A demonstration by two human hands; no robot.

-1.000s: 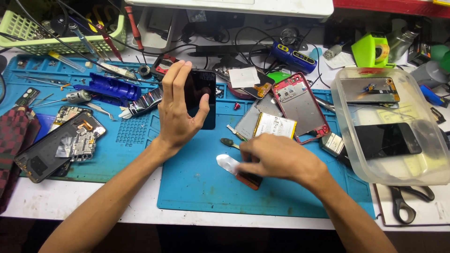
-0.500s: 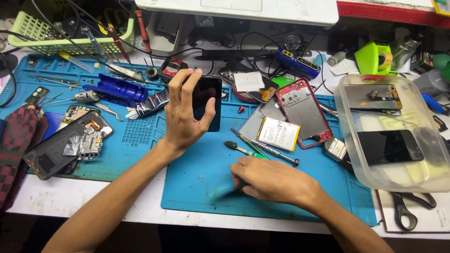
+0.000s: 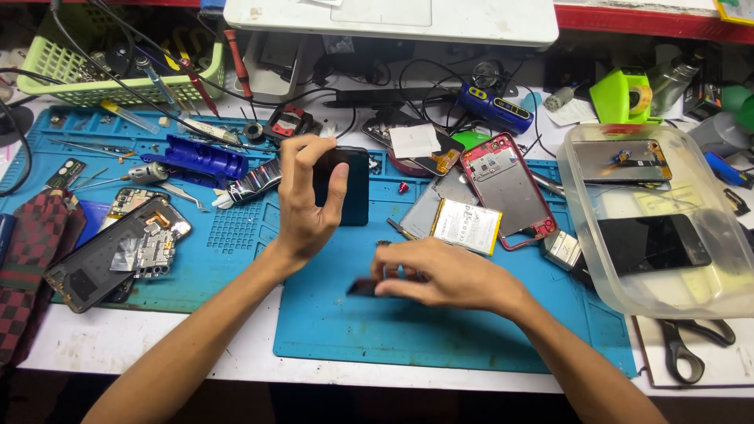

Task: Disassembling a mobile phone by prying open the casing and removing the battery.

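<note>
Head view shows the left hand (image 3: 306,208) gripping a dark phone (image 3: 349,187) upright near the blue mat's (image 3: 471,338) far edge, steadying it, while the right hand (image 3: 444,275) pinches a small dark part (image 3: 363,287) flat mid-mat.

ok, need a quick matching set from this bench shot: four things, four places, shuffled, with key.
Things:
1. black phone
2. red phone frame
3. scissors
4. green basket

Places:
A. far left corner of the bench, behind the blue mat
B. held in the left hand
C. near right, in front of the clear plastic tub
D. flat on the mat, right of the yellow-edged battery's top end

Pairs: 1-B, 2-D, 3-C, 4-A
</note>
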